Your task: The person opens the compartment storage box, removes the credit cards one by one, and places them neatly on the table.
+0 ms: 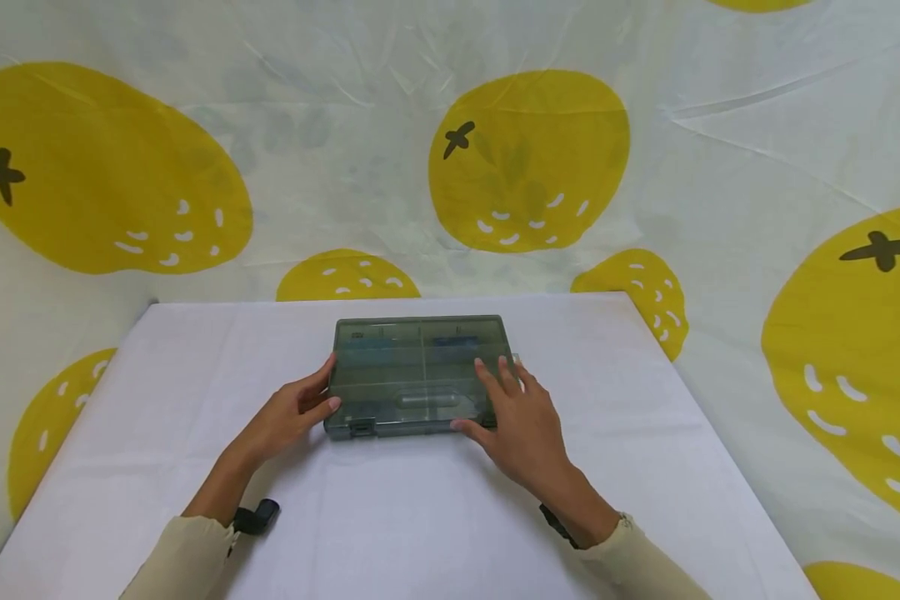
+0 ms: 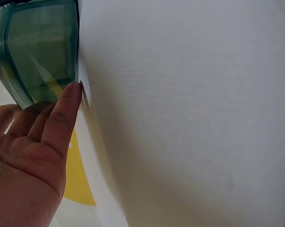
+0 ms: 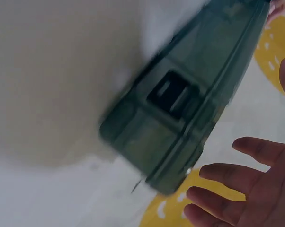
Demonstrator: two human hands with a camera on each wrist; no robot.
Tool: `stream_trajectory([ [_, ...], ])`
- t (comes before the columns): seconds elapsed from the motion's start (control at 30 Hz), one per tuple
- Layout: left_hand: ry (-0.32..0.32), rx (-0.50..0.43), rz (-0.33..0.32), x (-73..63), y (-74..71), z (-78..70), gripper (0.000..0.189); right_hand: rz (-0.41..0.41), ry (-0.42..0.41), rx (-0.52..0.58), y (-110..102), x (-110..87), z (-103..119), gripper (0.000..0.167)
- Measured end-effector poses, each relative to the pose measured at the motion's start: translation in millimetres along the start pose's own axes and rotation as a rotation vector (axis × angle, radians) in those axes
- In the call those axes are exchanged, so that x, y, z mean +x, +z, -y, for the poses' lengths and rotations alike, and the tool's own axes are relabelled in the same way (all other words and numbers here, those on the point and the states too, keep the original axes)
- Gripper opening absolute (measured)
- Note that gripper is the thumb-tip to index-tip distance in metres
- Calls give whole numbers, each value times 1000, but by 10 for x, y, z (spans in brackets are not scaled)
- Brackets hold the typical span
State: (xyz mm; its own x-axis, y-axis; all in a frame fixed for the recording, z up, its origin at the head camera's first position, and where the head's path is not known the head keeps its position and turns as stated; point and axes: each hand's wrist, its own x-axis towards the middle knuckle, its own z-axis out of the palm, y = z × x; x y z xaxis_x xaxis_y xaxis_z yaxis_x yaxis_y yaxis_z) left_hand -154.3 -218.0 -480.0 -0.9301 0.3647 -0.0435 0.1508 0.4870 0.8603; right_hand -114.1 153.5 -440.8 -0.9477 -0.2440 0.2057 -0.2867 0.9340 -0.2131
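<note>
A translucent dark green plastic compartment box (image 1: 378, 375) lies flat on the table with its lid down. Through the lid show dividers and bluish contents too dim to name. Along its front side is a latch (image 1: 362, 427); a dark latch (image 3: 173, 94) also appears in the right wrist view, slightly blurred. My left hand (image 1: 285, 421) holds the box's left end, thumb at the front corner and fingers (image 2: 62, 116) against the end wall. Over the front right corner, my right hand (image 1: 525, 429) is spread; the right wrist view shows its fingers (image 3: 232, 177) apart from the box.
A white cloth covers the table (image 1: 420, 517). Behind and beside it hangs a pale curtain (image 1: 330, 167) printed with yellow fruit (image 1: 528, 167). A black strap (image 1: 255, 517) with a protruding piece sits on the left wrist, and another band (image 1: 558, 525) on the right.
</note>
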Motion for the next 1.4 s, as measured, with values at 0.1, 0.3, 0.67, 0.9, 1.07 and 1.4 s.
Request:
stream_trajectory([
  [0.1, -8, 5, 2, 2, 4, -4, 81, 46, -55, 15, 61, 47, 161, 96],
  [0.3, -8, 7, -3, -1, 7, -1, 81, 114, -181, 15, 186, 179, 468, 95],
  [0.67, 15, 7, 0, 12, 12, 14, 78, 186, -333, 5, 370, 467, 810, 82],
  [0.9, 31, 19, 0, 6, 6, 6, 77, 201, -355, -63, 437, 589, 909, 78],
  [1.07, 38, 32, 1, 3, 2, -1, 77, 265, -336, 11, 461, 637, 926, 76],
  [1.4, 38, 35, 5, 8, 8, 24, 76, 389, -319, 155, 486, 705, 845, 77],
])
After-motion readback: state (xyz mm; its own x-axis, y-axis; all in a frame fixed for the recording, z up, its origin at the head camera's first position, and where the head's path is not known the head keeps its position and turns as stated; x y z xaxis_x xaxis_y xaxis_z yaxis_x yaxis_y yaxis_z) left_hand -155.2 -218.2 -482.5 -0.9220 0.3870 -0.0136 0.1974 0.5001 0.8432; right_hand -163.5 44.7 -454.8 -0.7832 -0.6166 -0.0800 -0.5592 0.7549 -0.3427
